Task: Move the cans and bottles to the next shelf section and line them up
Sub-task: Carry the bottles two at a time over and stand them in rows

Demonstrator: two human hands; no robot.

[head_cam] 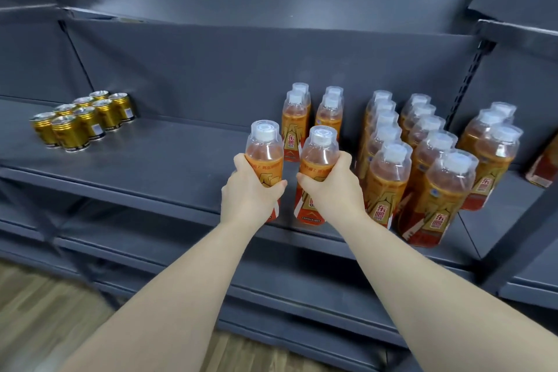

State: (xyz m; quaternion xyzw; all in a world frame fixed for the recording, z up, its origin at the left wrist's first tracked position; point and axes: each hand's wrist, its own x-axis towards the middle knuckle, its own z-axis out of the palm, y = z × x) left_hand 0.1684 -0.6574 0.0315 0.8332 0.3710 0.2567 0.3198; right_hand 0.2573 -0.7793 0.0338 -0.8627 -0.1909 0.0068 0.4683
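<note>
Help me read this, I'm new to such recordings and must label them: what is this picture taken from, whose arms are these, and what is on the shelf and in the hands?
There is no machine here: a person works with bare hands, and the one picture comes from a wide-angle camera on their head, looking forward and down, so the arms reach in from below. The left hand grips one orange drink bottle and the right hand grips another bottle, both upright near the front of a dark grey shelf; whether they rest on it or are lifted I cannot tell. Behind them stand four like bottles in two short rows. To the right, longer rows of bottles run front to back. Far left stands a cluster of gold cans.
</note>
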